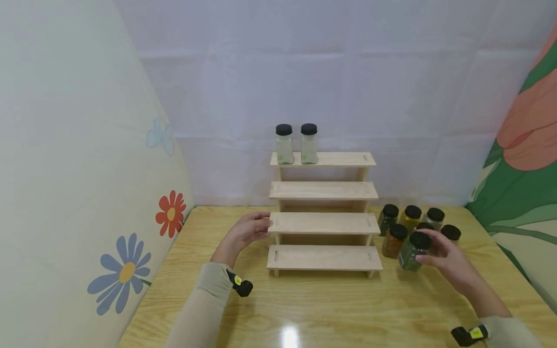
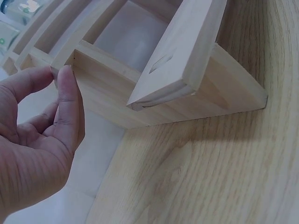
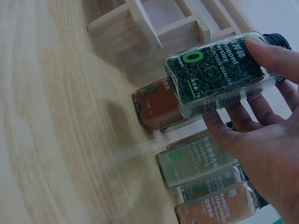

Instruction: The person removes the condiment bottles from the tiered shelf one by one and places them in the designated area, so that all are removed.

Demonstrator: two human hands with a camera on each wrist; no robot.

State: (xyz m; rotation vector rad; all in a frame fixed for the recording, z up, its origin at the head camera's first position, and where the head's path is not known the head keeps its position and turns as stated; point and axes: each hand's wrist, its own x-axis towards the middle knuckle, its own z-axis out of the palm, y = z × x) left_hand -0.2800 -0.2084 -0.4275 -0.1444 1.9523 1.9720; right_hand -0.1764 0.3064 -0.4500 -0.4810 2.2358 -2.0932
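Observation:
A jar of green chopped parsley (image 1: pixel 409 256) with a black lid is gripped by the right hand (image 1: pixel 452 263), its thumb on one side and fingers on the other; in the right wrist view the jar (image 3: pixel 215 70) is held off the table. The left hand (image 1: pixel 248 232) pinches the left end of the third shelf down of a pale wooden four-step rack (image 1: pixel 324 223). Its thumb and forefinger meet at that shelf's edge in the left wrist view, where the hand (image 2: pixel 42 126) is beside the rack (image 2: pixel 182 60).
Two jars (image 1: pixel 285 147) with whitish contents stand on the top shelf, at its left. Several black-lidded spice jars (image 1: pixel 393 241) stand on the table (image 1: pixel 304 304) right of the rack, close around the right hand. A white cloth (image 1: pixel 243 96) hangs behind.

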